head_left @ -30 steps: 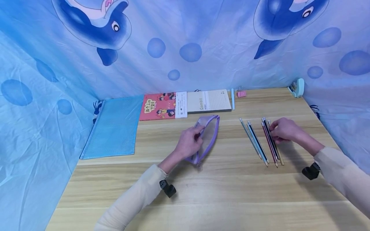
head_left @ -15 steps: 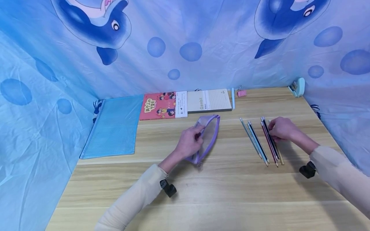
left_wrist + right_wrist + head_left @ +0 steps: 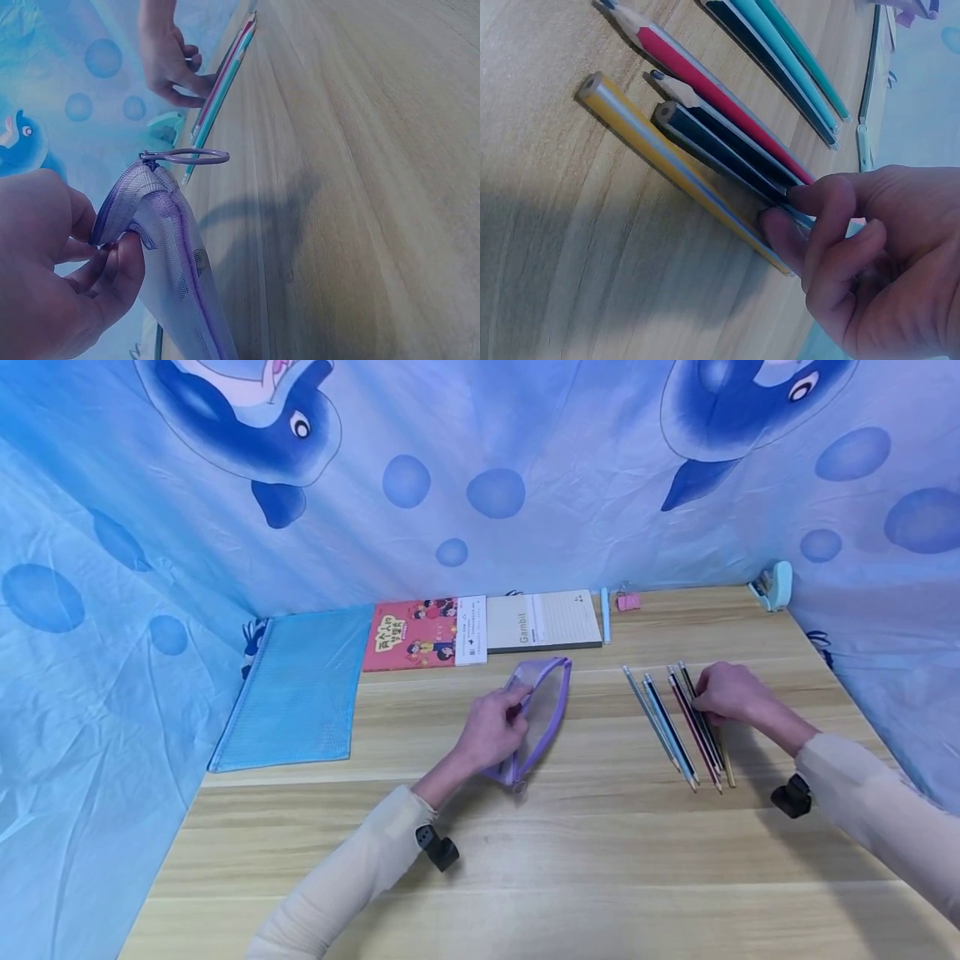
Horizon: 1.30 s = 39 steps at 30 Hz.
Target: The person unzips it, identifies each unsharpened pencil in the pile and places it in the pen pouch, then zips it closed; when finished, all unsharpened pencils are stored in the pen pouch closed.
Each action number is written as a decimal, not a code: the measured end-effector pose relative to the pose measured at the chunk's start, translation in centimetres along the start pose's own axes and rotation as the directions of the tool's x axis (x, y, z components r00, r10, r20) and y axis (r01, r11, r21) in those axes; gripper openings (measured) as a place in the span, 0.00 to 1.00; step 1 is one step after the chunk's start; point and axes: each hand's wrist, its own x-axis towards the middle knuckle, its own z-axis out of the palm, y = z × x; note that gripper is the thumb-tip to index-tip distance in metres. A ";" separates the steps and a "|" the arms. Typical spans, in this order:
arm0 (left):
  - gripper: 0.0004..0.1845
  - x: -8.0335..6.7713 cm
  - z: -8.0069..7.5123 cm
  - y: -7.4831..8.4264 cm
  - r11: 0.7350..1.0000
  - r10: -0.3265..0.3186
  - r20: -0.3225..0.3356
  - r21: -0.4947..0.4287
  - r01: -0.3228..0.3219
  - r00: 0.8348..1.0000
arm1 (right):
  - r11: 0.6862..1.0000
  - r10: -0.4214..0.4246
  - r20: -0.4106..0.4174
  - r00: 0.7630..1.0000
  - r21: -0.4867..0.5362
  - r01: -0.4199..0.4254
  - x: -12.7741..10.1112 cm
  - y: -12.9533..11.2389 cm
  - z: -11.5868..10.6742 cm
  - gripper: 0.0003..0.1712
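My left hand (image 3: 491, 731) pinches one edge of a see-through mesh zipper pouch (image 3: 557, 714) with purple trim. The pouch's mouth gapes, and a ring-shaped zipper pull (image 3: 196, 157) hangs from its end. Over the pencils on the right, my right hand (image 3: 731, 693) has thumb and index finger around the far end of a dark blue pencil (image 3: 712, 146). Beside that pencil lie another dark one, a red pencil (image 3: 720, 94) and a yellow pencil (image 3: 667, 161). Teal and dark pencils (image 3: 667, 735) form a second group to the left. The fingers cover some of the pencil ends.
At the back of the wooden table (image 3: 570, 868) lie a blue mesh folder (image 3: 296, 689), a red book (image 3: 412, 635), a notebook (image 3: 562, 618), a light-blue pen (image 3: 605, 616) and a pink clip (image 3: 628, 602). A teal stapler-like object (image 3: 776, 585) stands at the back right corner.
My right hand has shifted slightly left, and the far ends of the red and dark pencils have slid left with it, fanning apart. The left hand and pouch stay put.
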 end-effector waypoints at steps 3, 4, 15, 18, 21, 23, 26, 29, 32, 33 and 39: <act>0.29 0.0 0.0 -0.1 1.000 0.001 -0.002 -0.004 -0.001 1.000 | 1.000 0.006 -0.001 1.000 -0.010 -0.006 0.1 -0.2 0.0 0.14; 0.29 0.0 0.0 -0.1 1.000 0.001 -0.001 -0.004 -0.001 1.000 | 1.000 0.013 0.000 1.000 -0.009 -0.013 0.2 -0.3 0.1 0.14; 0.29 0.0 -0.1 -0.1 1.000 -0.009 0.014 -0.006 0.009 1.000 | 1.000 -0.011 -0.026 1.000 0.021 0.011 0.0 -0.4 -0.4 0.15; 0.29 0.0 -0.1 -0.2 1.000 -0.005 0.011 -0.007 0.005 1.000 | 0.998 -0.025 -0.048 0.999 0.048 0.027 0.0 -0.7 -0.9 0.15; 0.29 0.1 -0.1 -0.1 1.000 -0.004 0.011 -0.005 0.004 1.000 | 0.996 -0.027 -0.065 0.998 0.078 0.032 -0.1 -1.3 -1.1 0.16; 0.29 0.1 -0.2 -0.1 1.000 -0.005 0.009 0.002 0.005 1.000 | 0.994 -0.028 -0.076 0.997 0.105 0.036 -0.2 -1.8 -1.2 0.16; 0.29 0.1 -0.2 0.0 1.000 -0.013 0.007 0.012 0.012 1.000 | 0.986 -0.025 -0.064 0.998 0.162 0.035 -0.5 -2.8 -1.3 0.18; 0.29 0.1 -0.3 0.1 1.000 -0.017 0.010 0.018 0.017 1.000 | 0.964 -0.013 -0.023 1.000 0.264 0.018 -0.8 -4.1 -1.3 0.19; 0.29 0.1 -0.4 0.1 1.000 -0.015 0.016 0.015 0.015 1.000 | 0.928 0.000 0.013 1.000 0.373 -0.004 -1.1 -5.4 -1.2 0.20; 0.29 0.1 -0.4 0.1 1.000 -0.013 0.016 0.013 0.013 1.000 | 0.914 0.002 0.022 1.000 0.405 -0.011 -1.2 -5.8 -1.2 0.19; 0.29 0.1 -0.7 0.1 1.000 -0.021 0.018 -0.008 0.021 1.000 | 0.823 0.000 0.063 0.998 0.567 -0.036 -1.5 -8.7 -0.3 0.19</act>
